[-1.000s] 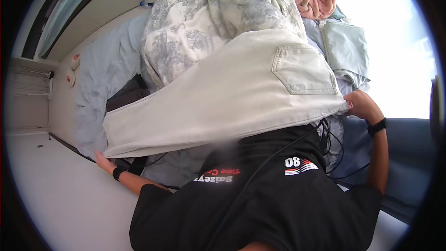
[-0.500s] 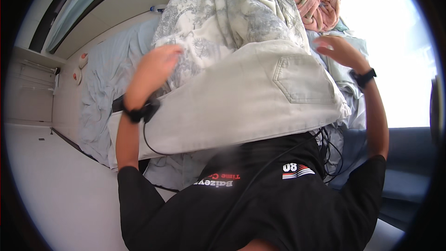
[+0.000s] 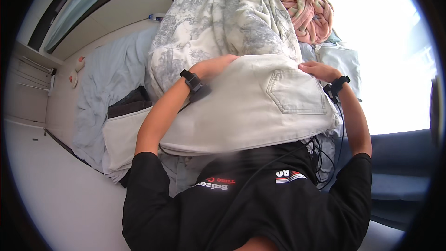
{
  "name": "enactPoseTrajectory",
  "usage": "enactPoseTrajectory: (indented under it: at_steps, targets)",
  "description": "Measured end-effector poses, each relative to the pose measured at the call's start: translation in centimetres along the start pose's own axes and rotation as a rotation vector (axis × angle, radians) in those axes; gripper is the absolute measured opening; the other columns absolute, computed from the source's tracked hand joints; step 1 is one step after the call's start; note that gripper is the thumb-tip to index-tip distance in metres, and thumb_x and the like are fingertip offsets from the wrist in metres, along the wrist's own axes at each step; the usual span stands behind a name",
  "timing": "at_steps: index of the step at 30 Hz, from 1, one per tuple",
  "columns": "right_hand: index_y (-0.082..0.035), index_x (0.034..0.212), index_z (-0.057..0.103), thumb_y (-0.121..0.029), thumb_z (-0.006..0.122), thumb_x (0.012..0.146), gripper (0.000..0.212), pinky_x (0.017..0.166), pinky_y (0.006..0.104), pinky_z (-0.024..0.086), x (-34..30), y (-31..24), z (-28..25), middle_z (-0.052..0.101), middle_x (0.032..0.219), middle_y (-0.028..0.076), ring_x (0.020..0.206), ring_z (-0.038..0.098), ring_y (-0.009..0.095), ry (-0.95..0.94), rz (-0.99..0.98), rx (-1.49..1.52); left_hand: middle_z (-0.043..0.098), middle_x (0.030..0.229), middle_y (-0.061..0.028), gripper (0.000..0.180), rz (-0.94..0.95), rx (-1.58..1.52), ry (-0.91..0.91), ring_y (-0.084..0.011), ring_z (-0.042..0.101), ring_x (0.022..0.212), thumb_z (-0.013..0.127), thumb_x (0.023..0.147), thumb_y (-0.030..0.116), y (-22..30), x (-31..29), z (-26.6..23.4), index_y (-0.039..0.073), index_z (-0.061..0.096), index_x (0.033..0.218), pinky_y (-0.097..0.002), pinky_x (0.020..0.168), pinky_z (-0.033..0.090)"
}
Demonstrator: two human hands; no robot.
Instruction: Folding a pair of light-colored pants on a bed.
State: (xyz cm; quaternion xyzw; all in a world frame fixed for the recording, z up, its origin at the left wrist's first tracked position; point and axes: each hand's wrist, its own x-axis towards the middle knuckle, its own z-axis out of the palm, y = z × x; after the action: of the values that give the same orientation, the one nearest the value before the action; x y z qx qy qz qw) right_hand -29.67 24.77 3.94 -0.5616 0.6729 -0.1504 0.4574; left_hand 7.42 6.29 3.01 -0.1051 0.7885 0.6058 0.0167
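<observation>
A pair of pale, off-white jeans (image 3: 223,111) lies folded across the bed in front of me, its stitched back pocket facing up on the right. My left hand (image 3: 216,66) is at the far edge of the jeans, near the middle, with its fingertips drawn together on the fabric and slightly blurred. At the far right corner, just beyond the pocket, my right hand (image 3: 320,71) pinches the edge between thumb and fingers. Both wrists wear black straps with small devices.
A patterned grey-white blanket (image 3: 218,14) spreads beyond the jeans, beside a bundled pink blanket (image 3: 302,4). To the left are folded white cloth (image 3: 121,135), dark cloth (image 3: 130,104) and a light blue sheet (image 3: 109,65). Black cables (image 3: 323,158) hang near my waist; folded pale clothing (image 3: 341,62) lies right.
Both hands have come down onto the far edge of the jeans, the left moving right. The left end of the jeans has shifted rightward, exposing dark and white folded cloth.
</observation>
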Motion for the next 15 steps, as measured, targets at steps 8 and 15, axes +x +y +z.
enactPoseTrajectory:
  at_steps: [8,15]
  targets:
    - [0.005,0.121,0.072,-0.062,0.055,0.104,0.072,0.092,0.0292,0.049,-0.7,1.8,-1.5,0.074,0.111,0.007,0.1,0.063,0.013,-0.084,0.114,0.074,0.062,0.145,-0.0098,0.042,0.15,0.174,0.114,-0.0154,0.055,0.13,0.06,0.104,0.016,-3.7,4.0,0.2,0.001,0.057,0.143,-0.034,0.11,0.043]
    - [0.0,0.115,0.077,-0.067,0.065,0.093,0.072,0.091,0.0308,0.049,-3.8,-1.8,-5.6,0.076,0.104,0.009,0.095,0.067,0.017,0.039,0.271,-0.361,0.074,0.126,-0.0134,0.032,0.052,0.327,0.201,-0.0212,0.067,0.116,0.058,0.102,0.016,-0.9,3.2,0.2,0.0,0.066,0.129,-0.0357,0.102,0.049]
